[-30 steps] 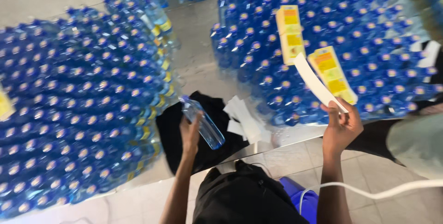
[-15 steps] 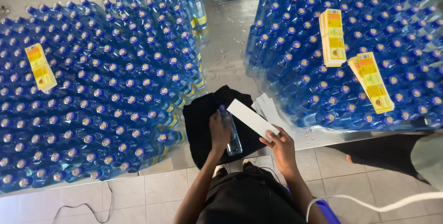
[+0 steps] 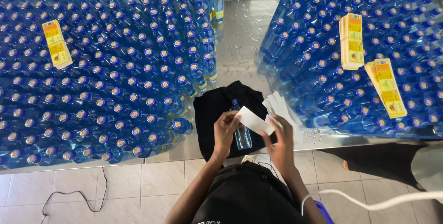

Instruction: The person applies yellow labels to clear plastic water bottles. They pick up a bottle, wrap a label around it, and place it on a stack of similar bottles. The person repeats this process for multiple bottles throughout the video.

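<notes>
Left hand (image 3: 225, 129) grips a clear bottle (image 3: 241, 134) while right hand (image 3: 280, 143) pinches a white label strip (image 3: 255, 121) against it. The strip could stick crooked if either hand slips.

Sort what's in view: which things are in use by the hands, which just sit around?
In hand: left hand, right hand, white label strip, water bottle, black cloth.
Lying about: yellow label stacks, standing bottles, loose white strips, floor cable.
</notes>
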